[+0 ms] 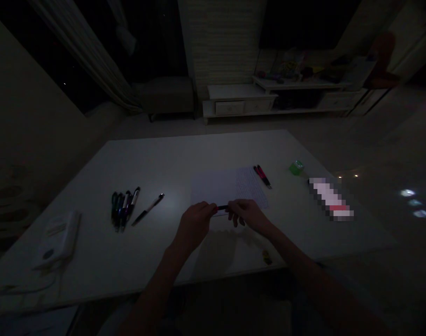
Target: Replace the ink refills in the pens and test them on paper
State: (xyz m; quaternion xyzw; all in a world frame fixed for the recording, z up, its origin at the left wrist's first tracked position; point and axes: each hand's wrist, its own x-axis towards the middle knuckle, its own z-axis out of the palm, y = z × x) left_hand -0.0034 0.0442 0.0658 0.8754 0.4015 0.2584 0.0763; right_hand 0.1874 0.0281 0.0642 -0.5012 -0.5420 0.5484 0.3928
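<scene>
"One slim dark pen [222, 207], by the look of it. Held how?"

"Pinched at both ends. Left hand [195, 223] narrow, thumb and finger on one end; right hand [246, 213] narrow too, fingertips on the other, remaining fingers curled loosely below"

"Where, exactly?"

"Between both hands, over the near edge of some paper [213, 184] on the white counter [157, 161]. Touching the paper or just above? Too dark to say"

"Any writing?"

"Yes, line after line across the right part; left part plain, as far as visible in this gloom"

"And around the paper?"

"By the far right corner, two pink and black pens [263, 177], side by side. Farther right, a small green box [296, 167], then a phone-like thing [328, 198], blurred into squares"

"Over on the left?"

"A bunch of pens [124, 210], close together, with a lone pen [148, 210] lying slantwise just beside. Past those, towards the left edge, a white box [57, 238]"

"Near the right forearm?"

"A little yellow and dark object [266, 257], close to the front edge, too small to make out"

"Beyond the counter?"

"A low pale cabinet [230, 92], a dark screen [307, 23] above, and a curtain [83, 56] off to the left"
</scene>
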